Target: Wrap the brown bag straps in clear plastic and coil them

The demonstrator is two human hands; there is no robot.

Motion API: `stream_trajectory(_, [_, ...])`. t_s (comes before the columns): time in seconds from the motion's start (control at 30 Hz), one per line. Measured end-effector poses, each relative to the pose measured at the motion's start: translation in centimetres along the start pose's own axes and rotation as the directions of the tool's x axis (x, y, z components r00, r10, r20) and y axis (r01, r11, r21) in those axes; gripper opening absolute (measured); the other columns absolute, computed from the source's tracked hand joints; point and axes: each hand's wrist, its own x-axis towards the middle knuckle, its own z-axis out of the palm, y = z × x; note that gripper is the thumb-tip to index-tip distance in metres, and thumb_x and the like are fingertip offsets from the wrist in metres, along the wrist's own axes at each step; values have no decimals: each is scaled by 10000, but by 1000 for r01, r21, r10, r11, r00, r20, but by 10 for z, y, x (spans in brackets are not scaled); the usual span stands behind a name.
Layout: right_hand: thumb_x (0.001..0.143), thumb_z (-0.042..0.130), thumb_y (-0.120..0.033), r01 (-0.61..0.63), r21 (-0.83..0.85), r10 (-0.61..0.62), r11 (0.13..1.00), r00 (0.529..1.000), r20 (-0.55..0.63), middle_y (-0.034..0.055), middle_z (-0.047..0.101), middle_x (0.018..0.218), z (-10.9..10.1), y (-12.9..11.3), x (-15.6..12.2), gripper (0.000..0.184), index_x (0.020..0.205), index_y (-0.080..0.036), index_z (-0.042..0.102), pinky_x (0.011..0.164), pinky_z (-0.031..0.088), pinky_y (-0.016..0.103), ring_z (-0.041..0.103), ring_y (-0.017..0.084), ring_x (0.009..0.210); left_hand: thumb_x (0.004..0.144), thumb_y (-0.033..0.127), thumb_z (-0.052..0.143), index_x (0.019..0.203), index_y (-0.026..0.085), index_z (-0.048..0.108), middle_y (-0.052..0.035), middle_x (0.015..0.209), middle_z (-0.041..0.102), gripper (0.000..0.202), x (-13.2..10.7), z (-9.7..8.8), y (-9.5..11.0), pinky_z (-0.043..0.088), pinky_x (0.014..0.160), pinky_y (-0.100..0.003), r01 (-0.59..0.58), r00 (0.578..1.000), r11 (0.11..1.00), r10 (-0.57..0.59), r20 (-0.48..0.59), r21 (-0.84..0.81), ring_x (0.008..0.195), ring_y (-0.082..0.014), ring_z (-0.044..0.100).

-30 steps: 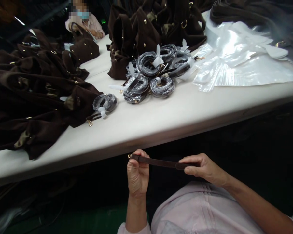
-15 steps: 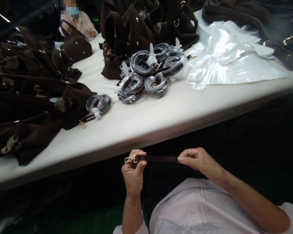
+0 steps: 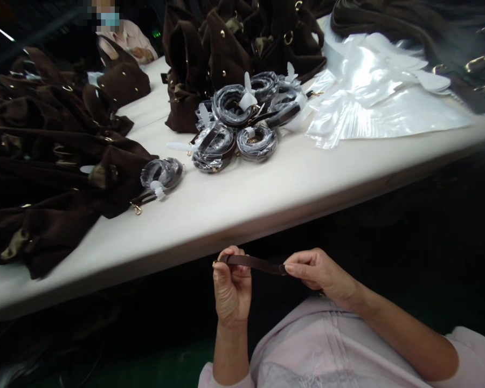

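A dark brown strap (image 3: 254, 263) with a gold clasp at its left end stretches between my two hands, below the white table's near edge (image 3: 242, 226). My left hand (image 3: 231, 288) is closed around the clasp end. My right hand (image 3: 319, 272) pinches the strap a short way along with thumb and fingers. Both hands hover over my lap, in front of my pale pink top.
Several coiled straps wrapped in clear film (image 3: 242, 121) lie mid-table, one more (image 3: 161, 173) to their left. Dark brown bags (image 3: 44, 161) are heaped at left and at the back (image 3: 234, 48). Clear plastic bags (image 3: 380, 102) lie at right. Another person (image 3: 121, 37) sits at the far end.
My hands have drawn closer together on the strap, leaving a shorter length between them. The clasp that stuck out past my left hand is now mostly tucked behind my fingers.
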Motion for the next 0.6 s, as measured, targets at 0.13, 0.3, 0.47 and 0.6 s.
stream_trajectory(0.13, [803,683,-585,65,-230,-81,971,995,-64,-63,336,526,-3,-1,0,480,795,-106,666,444,157,212,238,52,470,605,535,847,853,207,747,26,760,552,423,7,-11,10,446,559,-155,-109,992,979,119,-45,170,587,-44,427])
stream_trajectory(0.3, [882,606,-551,127,-294,-140,947,990,-24,-45,435,543,-4,-3,0,433,811,-124,587,504,259,211,359,71,503,611,191,894,894,133,760,-2,845,586,318,3,-22,6,432,578,-148,-68,997,943,78,-16,326,623,-39,469])
stream_trajectory(0.47, [834,672,-534,78,-24,-74,997,988,136,-86,348,462,1,-2,-1,442,829,-94,627,438,132,205,224,38,423,664,409,857,902,171,754,16,773,555,352,-2,-19,-1,379,484,-124,-1,1000,969,2,-4,249,546,-14,407])
stream_trajectory(0.6, [835,659,-570,5,-14,-3,1000,992,123,-115,251,441,1,0,4,496,893,-77,679,403,84,204,147,32,396,638,484,851,888,212,739,-22,965,621,386,-2,-13,1,504,692,-167,-1,1000,985,2,-9,172,817,-97,579])
